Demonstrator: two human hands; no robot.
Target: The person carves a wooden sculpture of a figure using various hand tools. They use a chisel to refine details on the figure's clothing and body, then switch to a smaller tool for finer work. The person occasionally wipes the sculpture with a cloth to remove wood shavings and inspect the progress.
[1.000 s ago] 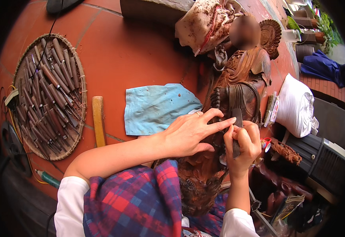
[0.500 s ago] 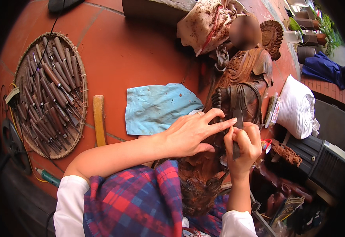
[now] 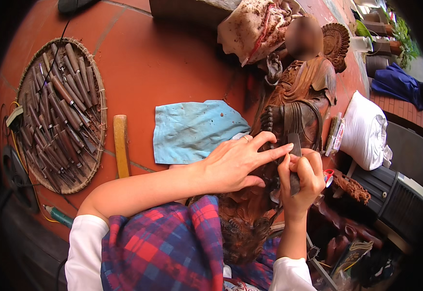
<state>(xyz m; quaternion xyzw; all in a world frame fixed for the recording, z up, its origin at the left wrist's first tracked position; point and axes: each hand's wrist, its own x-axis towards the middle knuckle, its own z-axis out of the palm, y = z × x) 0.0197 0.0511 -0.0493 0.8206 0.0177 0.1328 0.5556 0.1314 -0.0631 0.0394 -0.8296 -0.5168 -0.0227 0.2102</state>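
A carved wooden statue (image 3: 296, 89) of a seated, robed figure lies before me, with a round carved halo behind its blurred head. In my right hand (image 3: 304, 177) is a flat-bladed carving chisel (image 3: 294, 140), the fingers wrapped round its lower part and the blade against the figure's lap. My left hand (image 3: 235, 162) lies on the statue with its fingers stretched out. Its index fingertip touches the chisel's blade, and the thumb points toward the right hand. The wood right under the blade is partly hidden by my hands.
A round woven tray (image 3: 100, 160) full of wooden-handled carving tools stands at the left, beside a wooden mallet or handle (image 3: 121, 145). A light blue cloth (image 3: 192, 131) lies on the red tile floor. At the right are a white sack (image 3: 365, 131) and a grey case (image 3: 381, 189).
The chisel and my right hand have shifted very slightly, the blade now tilting a bit more. My left hand stays nearly in place.
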